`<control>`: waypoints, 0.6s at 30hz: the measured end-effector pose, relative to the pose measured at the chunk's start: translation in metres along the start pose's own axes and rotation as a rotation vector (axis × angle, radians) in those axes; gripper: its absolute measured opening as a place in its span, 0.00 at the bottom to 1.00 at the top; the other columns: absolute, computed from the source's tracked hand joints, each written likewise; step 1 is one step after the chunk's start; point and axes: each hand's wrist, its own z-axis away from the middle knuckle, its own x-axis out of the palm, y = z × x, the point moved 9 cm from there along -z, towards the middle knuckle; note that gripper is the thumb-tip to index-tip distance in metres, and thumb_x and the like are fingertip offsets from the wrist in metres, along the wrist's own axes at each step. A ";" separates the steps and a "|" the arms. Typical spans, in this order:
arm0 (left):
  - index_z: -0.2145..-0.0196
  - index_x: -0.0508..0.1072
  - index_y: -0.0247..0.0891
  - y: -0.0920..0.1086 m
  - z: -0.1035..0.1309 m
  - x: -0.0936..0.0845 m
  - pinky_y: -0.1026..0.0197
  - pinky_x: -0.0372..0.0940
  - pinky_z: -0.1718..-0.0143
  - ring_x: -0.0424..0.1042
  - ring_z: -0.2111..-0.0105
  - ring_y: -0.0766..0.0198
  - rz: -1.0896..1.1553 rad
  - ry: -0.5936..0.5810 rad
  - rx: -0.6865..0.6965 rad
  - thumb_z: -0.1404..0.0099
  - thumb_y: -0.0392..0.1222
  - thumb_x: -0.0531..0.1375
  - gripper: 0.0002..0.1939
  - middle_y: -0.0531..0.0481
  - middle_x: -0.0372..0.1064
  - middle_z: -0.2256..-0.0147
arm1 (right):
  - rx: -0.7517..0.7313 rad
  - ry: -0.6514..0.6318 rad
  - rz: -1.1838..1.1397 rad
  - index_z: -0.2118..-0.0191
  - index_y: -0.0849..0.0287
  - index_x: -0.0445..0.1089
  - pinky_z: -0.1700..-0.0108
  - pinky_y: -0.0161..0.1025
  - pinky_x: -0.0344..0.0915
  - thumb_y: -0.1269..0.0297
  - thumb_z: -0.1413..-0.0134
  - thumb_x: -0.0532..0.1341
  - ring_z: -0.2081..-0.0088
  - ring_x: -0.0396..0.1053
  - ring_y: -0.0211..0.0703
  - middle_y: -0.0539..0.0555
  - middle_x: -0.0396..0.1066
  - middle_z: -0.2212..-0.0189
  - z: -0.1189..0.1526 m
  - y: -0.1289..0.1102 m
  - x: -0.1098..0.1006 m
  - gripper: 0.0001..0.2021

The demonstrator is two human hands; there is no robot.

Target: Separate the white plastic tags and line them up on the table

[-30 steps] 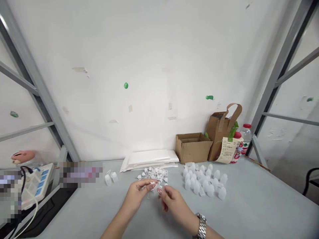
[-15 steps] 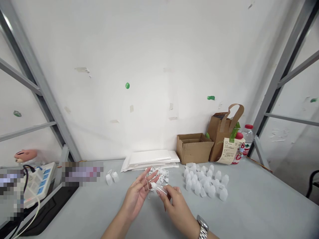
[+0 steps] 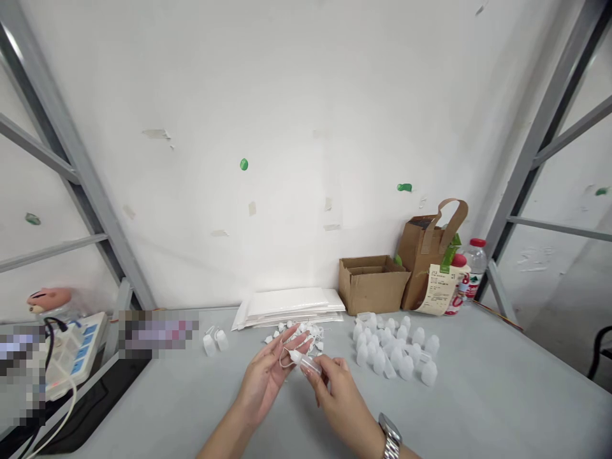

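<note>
My right hand [image 3: 337, 386] grips a small translucent dropper bottle [image 3: 310, 364] by its body, tilted so its white nozzle end points up and left. A thin white strap [image 3: 282, 361] loops from the bottle's neck to my left hand [image 3: 268, 376]. The left thumb and forefinger appear pinched on the strap's cap end, while the other fingers stretch out behind the nozzle. The cap itself is mostly hidden by the fingers. Behind the left hand lies a pile of small white strapped caps [image 3: 313, 333].
Several capless bottles [image 3: 394, 349] cluster at right. Two bottles with straps [image 3: 215, 342] stand at left. White flat packs [image 3: 291, 303], a cardboard box [image 3: 375, 290], a paper bag [image 3: 418, 268] and a red-capped bottle [image 3: 477, 261] line the wall. A power strip [image 3: 86, 347] sits far left.
My left hand has shifted slightly down, uncovering more caps in the pile behind it. The strap now bows out in a rounder loop. My right hand stays on the bottle.
</note>
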 end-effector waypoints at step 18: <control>0.43 0.57 0.39 0.009 0.002 0.000 0.51 0.50 0.45 0.63 0.48 0.53 -0.477 -0.006 -0.006 0.40 0.50 0.55 0.29 0.44 0.73 0.56 | -0.205 0.010 0.288 0.74 0.57 0.60 0.62 0.38 0.54 0.62 0.41 0.48 0.72 0.62 0.42 0.49 0.66 0.78 0.000 -0.017 -0.006 0.12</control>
